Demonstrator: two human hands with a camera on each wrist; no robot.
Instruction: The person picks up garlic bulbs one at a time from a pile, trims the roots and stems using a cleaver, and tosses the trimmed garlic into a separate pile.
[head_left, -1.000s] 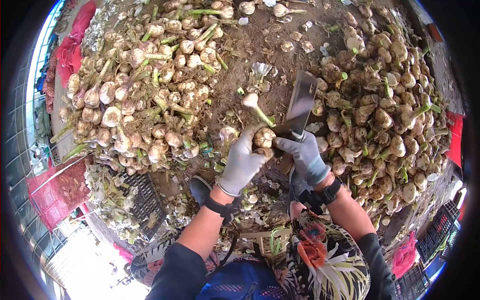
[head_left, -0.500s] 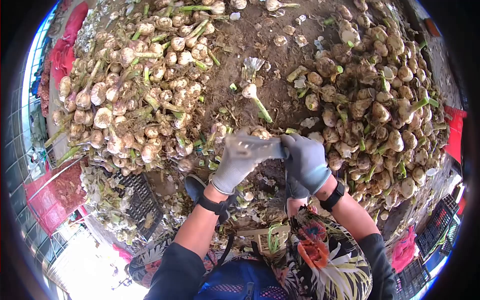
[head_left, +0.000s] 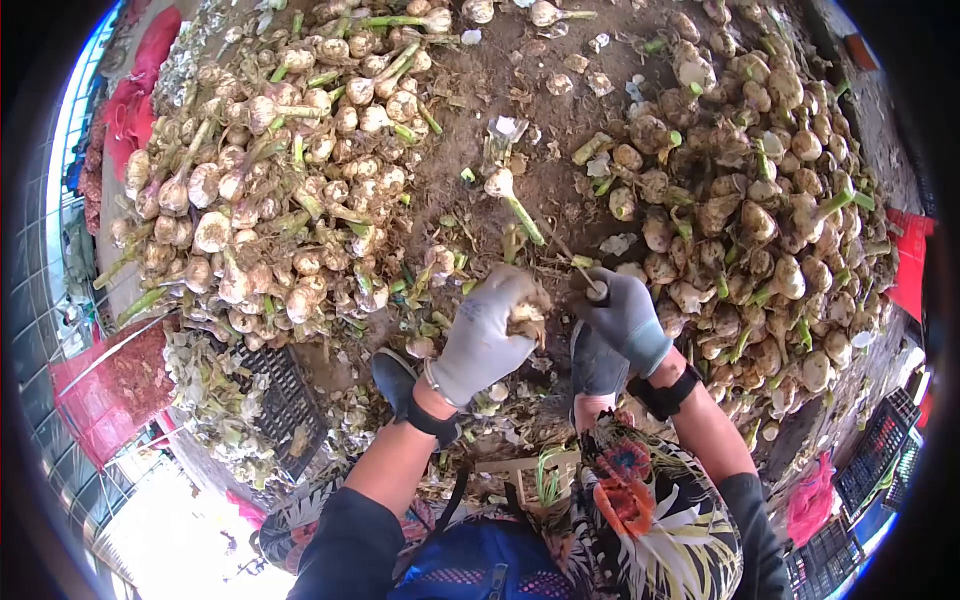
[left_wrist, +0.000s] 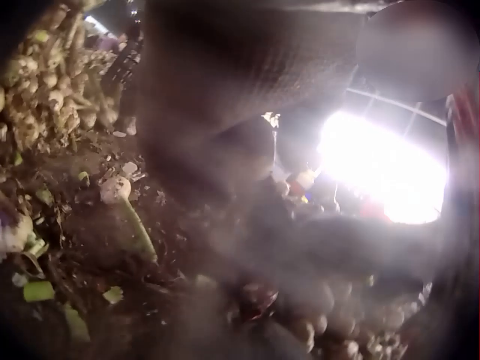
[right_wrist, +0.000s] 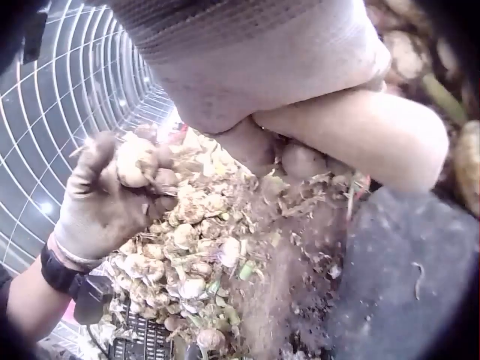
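Pinching a garlic bulb [head_left: 527,314] at three o'clock of my left hand [head_left: 485,332], I wrap my right hand [head_left: 624,318] round the cleaver [right_wrist: 412,277]; its blade, blurred across my left glove half a second ago, now points towards eleven. Bare soil [head_left: 478,85] opens at twelve, edged by garlic heaps [head_left: 290,185] at ten and two.

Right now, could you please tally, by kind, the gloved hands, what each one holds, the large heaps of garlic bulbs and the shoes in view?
Gloved hands: 2 (left hand, right hand)
Held garlic bulb: 1
Held knife: 1
Large garlic heaps: 2 (left heap, right heap)
Shoes: 2 (left shoe, right shoe)
Total: 8
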